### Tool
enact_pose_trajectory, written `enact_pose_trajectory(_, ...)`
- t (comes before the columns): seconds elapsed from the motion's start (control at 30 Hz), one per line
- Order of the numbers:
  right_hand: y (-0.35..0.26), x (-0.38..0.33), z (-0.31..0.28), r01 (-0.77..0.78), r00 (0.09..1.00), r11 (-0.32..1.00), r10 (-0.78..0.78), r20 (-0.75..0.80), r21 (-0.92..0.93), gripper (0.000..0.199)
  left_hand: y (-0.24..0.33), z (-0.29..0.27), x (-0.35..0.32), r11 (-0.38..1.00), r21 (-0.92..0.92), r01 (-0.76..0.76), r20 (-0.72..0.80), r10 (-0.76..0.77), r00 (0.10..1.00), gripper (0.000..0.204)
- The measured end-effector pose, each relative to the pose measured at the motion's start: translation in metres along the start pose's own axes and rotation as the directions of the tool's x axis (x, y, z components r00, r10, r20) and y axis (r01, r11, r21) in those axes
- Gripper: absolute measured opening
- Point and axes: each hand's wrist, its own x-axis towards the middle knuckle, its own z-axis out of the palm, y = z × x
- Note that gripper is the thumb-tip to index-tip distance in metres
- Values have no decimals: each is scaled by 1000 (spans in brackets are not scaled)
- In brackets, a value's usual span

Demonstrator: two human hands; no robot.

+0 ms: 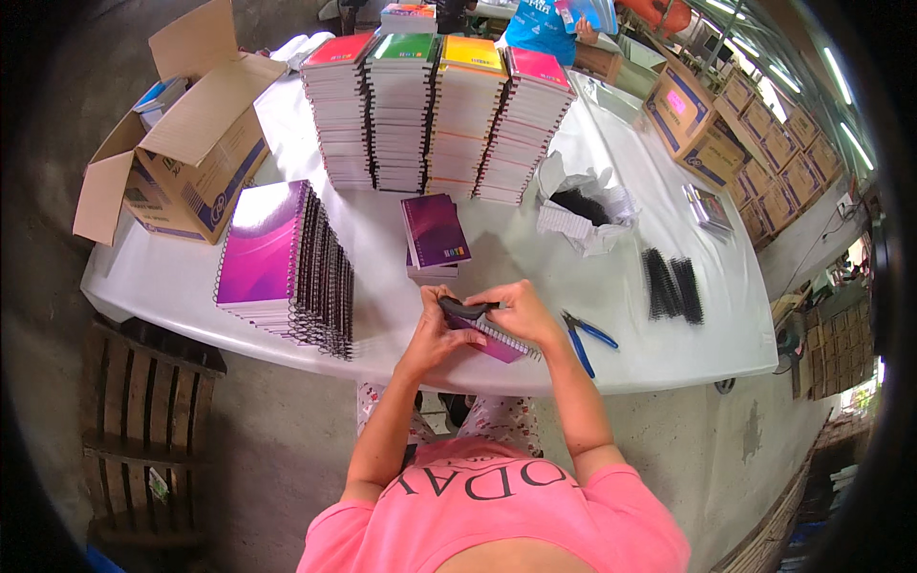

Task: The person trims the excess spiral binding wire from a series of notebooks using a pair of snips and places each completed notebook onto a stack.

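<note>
At the table's near edge I hold a purple spiral notebook (506,346) at a tilt, its coil edge facing up and to the right. My left hand (441,329) grips it, with the thumb along its side. A dark, curved thing (465,308), perhaps a tool handle, lies across the notebook's top between both hands; its kind is unclear. My right hand (521,310) has its fingers closed on the right end of this dark thing. Just right of that hand, blue-handled pliers (585,342) lie with their handles spread.
Beyond my hands sits a small purple notebook pile (437,231). At left stands a large purple stack (263,248) and an open carton (196,153). Tall stacks (401,115) rise behind. Black coils (673,286) and crumpled paper (583,205) lie right. A person (544,33) stands across.
</note>
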Motion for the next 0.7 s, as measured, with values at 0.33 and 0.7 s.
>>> enact_pose_trajectory(0.33, 97, -77, -93, -514, 819, 651, 179, -545, -558, 60, -2, -5, 2, 992, 66, 110, -161, -98, 982, 27)
enact_pose_trajectory(0.7, 49, -120, -10, -266, 808, 926, 64, -585, -266, 41, 78, 23, -1, 973, 224, -53, -423, 146, 894, 29)
